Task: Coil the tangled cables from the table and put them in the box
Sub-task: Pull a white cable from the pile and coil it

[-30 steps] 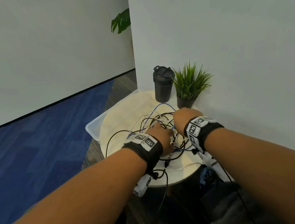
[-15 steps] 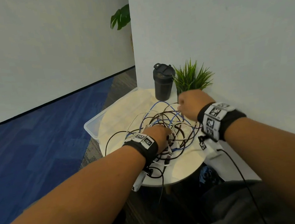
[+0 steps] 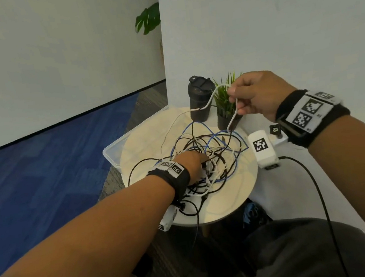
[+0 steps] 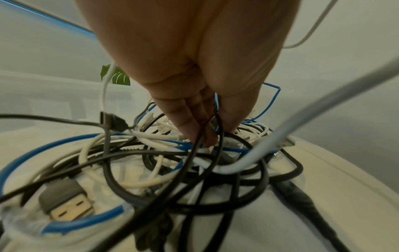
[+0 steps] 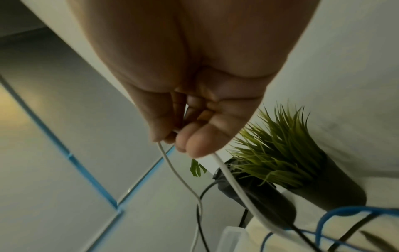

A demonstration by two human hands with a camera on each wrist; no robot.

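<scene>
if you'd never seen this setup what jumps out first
The tangle of cables, black, white and blue, heaped on the small round table, with the left hand pressed down into it. Above it, the right hand pinches a loop of white cable lifted clear of the heap, in front of the black tumbler and the potted grass plant at the table's far edge.

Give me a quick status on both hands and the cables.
Right hand pinches thin white cable, lifted above table. Left hand presses tangled black, white and blue cable pile. White cable snagged in pile; clear plastic box holds none.
</scene>
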